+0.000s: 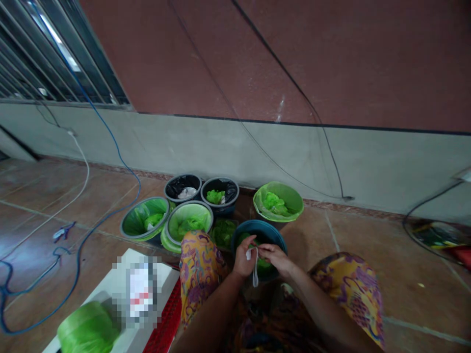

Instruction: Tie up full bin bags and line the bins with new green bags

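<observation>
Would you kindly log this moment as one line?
left hand: holding white strip | right hand: holding same strip | below hands: blue bucket | beyond: green-lined bucket

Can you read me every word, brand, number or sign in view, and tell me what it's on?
No text is readable.
Pixelated panel with a red mark, on the white surface: unreadable.
Colourful item, far right: too blurred to tell.
White strip: no lettering visible.
Blue bucket: none visible.
</observation>
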Demonstrator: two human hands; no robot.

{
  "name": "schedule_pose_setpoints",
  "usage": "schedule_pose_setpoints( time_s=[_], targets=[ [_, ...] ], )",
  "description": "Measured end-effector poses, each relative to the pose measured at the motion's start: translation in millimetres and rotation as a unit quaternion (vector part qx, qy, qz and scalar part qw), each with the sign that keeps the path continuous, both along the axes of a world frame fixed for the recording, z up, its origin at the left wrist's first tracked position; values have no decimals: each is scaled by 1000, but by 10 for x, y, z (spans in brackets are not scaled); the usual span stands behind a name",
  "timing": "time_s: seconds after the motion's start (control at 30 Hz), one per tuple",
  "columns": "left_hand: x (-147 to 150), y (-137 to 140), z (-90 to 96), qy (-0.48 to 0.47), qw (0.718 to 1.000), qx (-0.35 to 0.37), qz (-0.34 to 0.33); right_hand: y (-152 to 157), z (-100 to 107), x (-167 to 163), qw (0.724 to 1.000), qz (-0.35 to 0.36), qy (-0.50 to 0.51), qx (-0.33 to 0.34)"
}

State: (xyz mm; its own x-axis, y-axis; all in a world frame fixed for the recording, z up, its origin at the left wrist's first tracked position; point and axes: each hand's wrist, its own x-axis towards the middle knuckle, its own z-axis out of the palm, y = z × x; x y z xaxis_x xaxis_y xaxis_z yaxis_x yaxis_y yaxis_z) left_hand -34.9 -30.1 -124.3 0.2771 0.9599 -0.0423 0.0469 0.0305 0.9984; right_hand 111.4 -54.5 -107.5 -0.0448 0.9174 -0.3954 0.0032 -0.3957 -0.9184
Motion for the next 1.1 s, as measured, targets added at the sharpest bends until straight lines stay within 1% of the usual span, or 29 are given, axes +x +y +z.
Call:
schedule_pose_setpoints(
  time_s=[0.07, 0.13, 0.2, 0.23, 0.27, 0.3, 0.33, 0.4, 0.43, 0.47, 0.5, 0.53, 0.57, 0.6, 0.63, 0.67, 0.7, 0.73, 0.77, 0.8, 0.83, 0.9, 1.0, 1.1],
  targets=[
    [18, 6, -36, -28, 999, -40, 6, -5, 2, 39, 1000, 4, -2, -5],
    [31, 22, -50, -43, 996, -80, -1, 17, -1, 66, 999, 30, -37, 15],
    [37, 43, -36, -48, 992, -117, -9, 57, 18, 84, 991, 66, -112, 43],
    [37, 52, -19, -48, 990, -131, -9, 78, 43, 90, 981, 83, -166, 58],
    [36, 59, 3, -46, 989, -140, -9, 95, 80, 94, 964, 101, -231, 78],
    [35, 64, 29, -40, 988, -146, -7, 108, 127, 95, 939, 123, -303, 104],
    [34, 66, 56, -33, 988, -149, -5, 113, 181, 94, 905, 147, -375, 136],
    [36, 66, 103, -19, 988, -152, 1, 105, 285, 80, 821, 193, -501, 196],
    [39, 65, 120, -13, 988, -155, 6, 92, 325, 68, 783, 205, -547, 215],
    [44, 64, 130, -8, 987, -159, 13, 77, 348, 55, 755, 208, -580, 224],
    [49, 64, 135, -5, 986, -164, 19, 61, 352, 40, 740, 203, -600, 224],
    [54, 63, 135, -3, 985, -168, 24, 47, 335, 25, 739, 190, -608, 219],
    [58, 62, 130, -1, 985, -172, 28, 37, 299, 11, 751, 174, -601, 211],
    [60, 61, 123, 0, 984, -176, 31, 33, 245, -2, 776, 151, -578, 201],
    [60, 61, 114, 0, 983, -179, 33, 36, 180, -13, 812, 119, -539, 189],
    [59, 61, 105, -1, 983, -181, 32, 44, 108, -23, 855, 77, -482, 172],
    [56, 61, 97, -2, 983, -183, 32, 57, 37, -31, 899, 32, -410, 150],
    [53, 61, 90, -3, 983, -183, 31, 72, -30, -36, 936, -8, -329, 124],
    [50, 61, 84, -4, 983, -183, 31, 86, -87, -39, 963, -40, -249, 98],
    [47, 62, 79, -4, 983, -180, 30, 98, -132, -39, 978, -61, -182, 76],
    [46, 62, 75, -3, 984, -177, 29, 107, -165, -37, 986, -75, -136, 60],
    [47, 62, 68, 0, 985, -170, 28, 113, -194, -24, 989, -92, -107, 48],
    [53, 63, 62, 5, 987, -158, 32, 107, -173, 9, 979, -107, -164, 62],
    [50, 65, 58, 28, 989, -138, 39, 98, -118, 53, 954, -86, -274, 79]
  ],
)
